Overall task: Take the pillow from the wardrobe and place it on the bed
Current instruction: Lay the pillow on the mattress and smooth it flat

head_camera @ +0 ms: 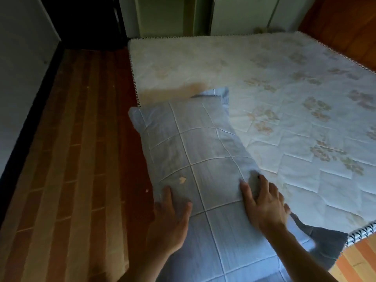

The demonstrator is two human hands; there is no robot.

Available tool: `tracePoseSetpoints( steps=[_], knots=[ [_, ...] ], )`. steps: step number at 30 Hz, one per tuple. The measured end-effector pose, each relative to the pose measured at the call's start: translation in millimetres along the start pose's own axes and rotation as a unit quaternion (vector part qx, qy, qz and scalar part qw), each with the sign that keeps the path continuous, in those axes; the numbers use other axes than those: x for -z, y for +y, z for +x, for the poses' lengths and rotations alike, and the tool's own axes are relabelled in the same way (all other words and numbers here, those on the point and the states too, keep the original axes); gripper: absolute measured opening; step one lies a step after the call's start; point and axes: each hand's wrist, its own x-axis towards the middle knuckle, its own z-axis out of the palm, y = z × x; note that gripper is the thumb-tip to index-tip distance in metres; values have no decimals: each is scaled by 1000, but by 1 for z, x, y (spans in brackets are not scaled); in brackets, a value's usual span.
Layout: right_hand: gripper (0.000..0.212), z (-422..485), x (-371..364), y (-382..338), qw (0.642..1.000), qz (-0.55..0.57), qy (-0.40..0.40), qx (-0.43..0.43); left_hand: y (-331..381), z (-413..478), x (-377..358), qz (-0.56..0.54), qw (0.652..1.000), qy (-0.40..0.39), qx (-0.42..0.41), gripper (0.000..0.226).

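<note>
A light blue pillow [195, 151] with a stitched grid of white lines is held in front of me, its far end over the near left corner of the bed [284, 94]. My left hand [171, 218] grips its near left side, fingers spread on the cover. My right hand [264, 206] clasps its right edge, fingers pressed into the fabric. The bed carries a white quilted cover with pale flower prints. The wardrobe is out of view.
Dark wooden floorboards [77, 159] run along the left of the bed beside a pale wall with a dark skirting [26, 135]. Pale cabinet doors [173, 15] stand beyond the bed's far end. A wooden headboard panel [345, 27] rises at the upper right.
</note>
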Motion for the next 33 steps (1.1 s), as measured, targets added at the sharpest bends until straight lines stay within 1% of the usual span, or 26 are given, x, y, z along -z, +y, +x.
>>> tracePoseSetpoints(
  steps=[2,4,5,8,10,13,15,18,20,23,26,29,31,33],
  knots=[
    [81,-4,-4,-34,999,-5,27,38,-3,20,22,47,998,-19,-28,81],
    [76,-12,-13,-69,997,-17,38,61,-7,41,48,82,994,-46,-62,74],
    [75,-17,-18,-85,997,-27,40,66,-8,49,61,84,992,-58,-80,71],
    [77,-29,-33,-136,997,-46,50,42,-18,72,115,24,986,-85,-140,65],
    [77,-35,-40,-164,997,-43,49,35,-24,84,150,36,980,-75,-179,71],
    [80,-38,-49,-194,998,-34,44,32,-27,100,188,96,970,-62,-216,82],
    [82,-38,-54,-205,998,-28,43,38,-27,109,200,136,958,-73,-242,79],
    [83,-35,-58,-207,998,-20,48,31,-21,123,201,166,945,-100,-265,64],
    [83,-31,-57,-203,998,-15,53,22,-9,131,197,184,936,-115,-275,58],
    [86,-16,-59,-199,998,-14,55,4,17,148,193,195,925,-135,-297,55],
    [88,16,-65,-203,998,-18,59,-23,43,180,195,207,917,-133,-313,54],
    [82,47,-65,-210,996,-22,68,-51,71,217,202,248,905,-114,-325,52],
    [81,52,-63,-214,995,-27,49,-78,87,237,209,277,900,-109,-318,50],
    [83,52,-58,-222,994,-24,29,-103,101,248,216,278,902,-112,-310,50]
  ],
)
